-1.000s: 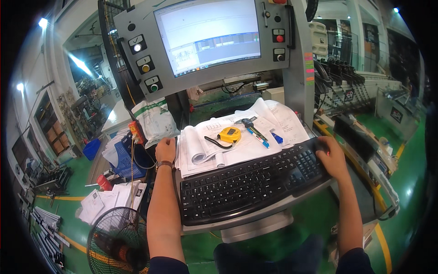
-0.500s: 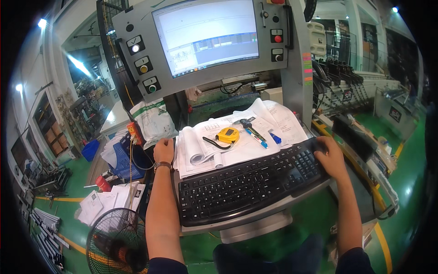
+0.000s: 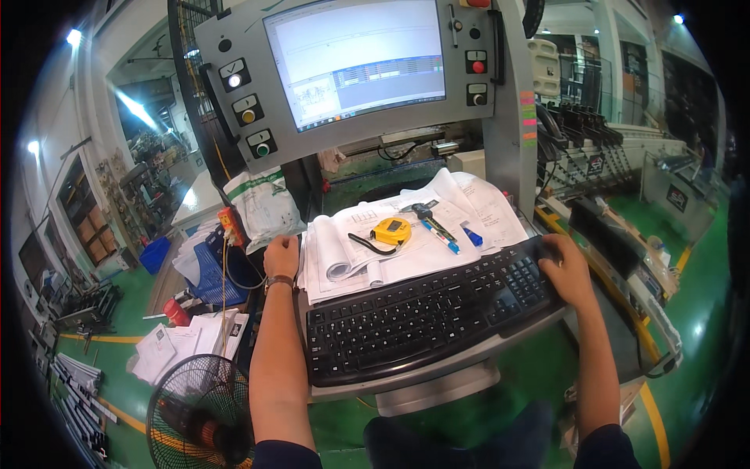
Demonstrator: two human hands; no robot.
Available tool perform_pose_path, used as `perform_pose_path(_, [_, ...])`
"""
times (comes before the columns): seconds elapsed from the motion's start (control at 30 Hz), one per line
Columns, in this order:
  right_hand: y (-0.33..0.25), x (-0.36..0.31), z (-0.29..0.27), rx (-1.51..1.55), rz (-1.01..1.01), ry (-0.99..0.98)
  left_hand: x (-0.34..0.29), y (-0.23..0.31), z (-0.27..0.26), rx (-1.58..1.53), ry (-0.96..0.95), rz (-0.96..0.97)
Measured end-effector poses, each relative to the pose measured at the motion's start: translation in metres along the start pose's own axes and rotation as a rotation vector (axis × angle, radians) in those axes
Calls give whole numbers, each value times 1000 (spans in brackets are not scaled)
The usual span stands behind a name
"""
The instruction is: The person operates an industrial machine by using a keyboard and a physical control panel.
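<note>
My left hand [image 3: 281, 256] is closed in a fist at the left edge of a paper-covered tray; what its fingers close on, if anything, is hidden. A strap circles that wrist. At the right end of a black keyboard [image 3: 406, 316], my right hand [image 3: 567, 273] is curled, its thumb over the corner by the number keys. Whatever lies under its fingers does not show. Behind the keyboard are drawing sheets [image 3: 336, 234], partly rolled. On them lie a yellow tape measure [image 3: 391, 230] with a black strap, a caliper [image 3: 423, 211], a blue-and-white pen [image 3: 442, 238] and a small blue tool [image 3: 472, 234].
A grey control panel with a lit screen [image 3: 359, 55] and several push buttons stands above the tray. Left are a white-and-green bag [image 3: 262, 205], a blue basket [image 3: 219, 277], loose papers [image 3: 168, 352] and a black fan [image 3: 195, 410]. Machine rails [image 3: 625, 289] run along the right.
The view has shifted very slightly. Both hands and the things on the tray keep their places.
</note>
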State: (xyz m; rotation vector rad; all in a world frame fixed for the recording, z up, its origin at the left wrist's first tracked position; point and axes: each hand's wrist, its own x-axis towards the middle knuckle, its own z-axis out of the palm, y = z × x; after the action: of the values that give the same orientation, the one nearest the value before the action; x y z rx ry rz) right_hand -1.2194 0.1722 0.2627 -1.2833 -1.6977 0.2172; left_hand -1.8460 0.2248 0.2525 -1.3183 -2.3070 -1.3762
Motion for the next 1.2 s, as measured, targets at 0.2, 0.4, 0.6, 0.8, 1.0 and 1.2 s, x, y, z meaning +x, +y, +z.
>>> perform_pose_path(0.2, [3, 1, 0, 0, -35, -3, 2, -2, 2, 12, 11, 9])
perform_pose_path(0.4, [-4, 0, -1, -5, -27, -43, 0, -1, 2, 4, 7, 4])
perform_pose_path(0.6, [0, 1, 0, -38, -42, -59, -2, 2, 0, -5, 7, 1])
perform_pose_path(0.8, [3, 1, 0, -53, -46, -73, -1, 3, 0, 23, 5, -11])
perform_pose_path(1.0, [-7, 0, -1, -35, -41, -51, 1, 0, 2, 20, -6, -1])
perform_pose_path(1.2, [-4, 1, -1, -28, -39, -46, 0, -1, 3, 10, -6, 10])
